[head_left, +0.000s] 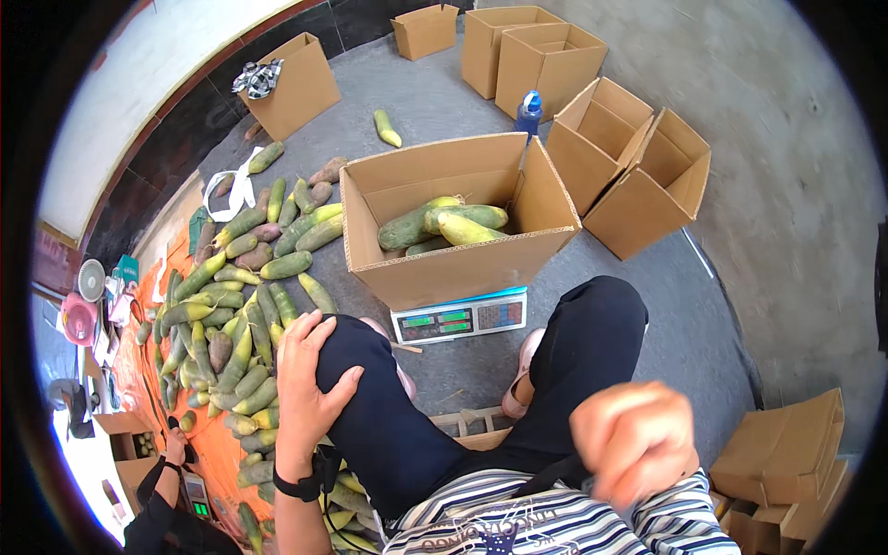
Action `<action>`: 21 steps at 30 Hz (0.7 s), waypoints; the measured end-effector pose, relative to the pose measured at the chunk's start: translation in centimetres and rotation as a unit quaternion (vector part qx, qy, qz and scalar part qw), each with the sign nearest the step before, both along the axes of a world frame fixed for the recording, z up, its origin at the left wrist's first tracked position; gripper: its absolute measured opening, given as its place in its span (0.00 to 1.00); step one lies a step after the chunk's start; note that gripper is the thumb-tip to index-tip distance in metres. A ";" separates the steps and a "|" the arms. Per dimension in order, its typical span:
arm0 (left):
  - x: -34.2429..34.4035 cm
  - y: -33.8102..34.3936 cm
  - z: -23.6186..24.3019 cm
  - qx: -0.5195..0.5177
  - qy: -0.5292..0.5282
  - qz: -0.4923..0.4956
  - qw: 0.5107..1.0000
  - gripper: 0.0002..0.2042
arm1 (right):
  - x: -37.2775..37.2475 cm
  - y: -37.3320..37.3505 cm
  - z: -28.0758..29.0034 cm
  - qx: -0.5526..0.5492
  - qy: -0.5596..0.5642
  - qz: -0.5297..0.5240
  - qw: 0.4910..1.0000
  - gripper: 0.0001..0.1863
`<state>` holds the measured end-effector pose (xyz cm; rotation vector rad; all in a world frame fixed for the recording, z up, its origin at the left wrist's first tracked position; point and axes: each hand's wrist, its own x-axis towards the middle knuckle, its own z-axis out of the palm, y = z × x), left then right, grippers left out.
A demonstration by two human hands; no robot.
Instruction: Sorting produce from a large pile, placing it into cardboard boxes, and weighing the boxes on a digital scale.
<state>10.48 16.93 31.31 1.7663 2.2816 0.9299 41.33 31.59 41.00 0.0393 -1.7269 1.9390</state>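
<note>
Several green radishes [407,229] are held in a box [462,277], which is set on a scale [490,317] on the grey floor [666,324], just ahead of the person's feet. The left hand [310,375] is rested on the left knee [365,370], its fingers spread wide. The right hand [638,435] is raised over the right thigh, its fingers curled and blurred; whether anything is gripped in it cannot be told. To the left of the box, much of the floor is covered by a heap [252,381] of green and purplish radishes, laid partly over an orange sheet [215,453]. One radish [388,129] is seen apart, beyond the box. A blue bottle [528,118] and open boxes [647,208] are stood toward a bare grey wall [786,185] at the right. At the upper left, a white wall [176,55] is edged below by dark tiles [194,116]. At the lower left, a co-worker's hand [176,447] is seen near another scale [197,495].
</note>
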 end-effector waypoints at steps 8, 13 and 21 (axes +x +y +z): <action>-0.3 -0.8 -0.2 -0.013 0.014 0.014 1.000 0.29 | 2.2 2.3 -3.0 0.409 -0.250 -0.458 0.748 0.02; -0.2 -0.6 0.0 -0.019 0.017 0.012 1.000 0.29 | 3.5 2.5 -5.9 0.295 -0.315 -0.453 0.780 0.01; -0.1 -0.4 -0.1 -0.017 0.014 0.003 1.000 0.28 | 3.9 3.6 -10.2 0.361 -0.362 -0.401 0.760 0.09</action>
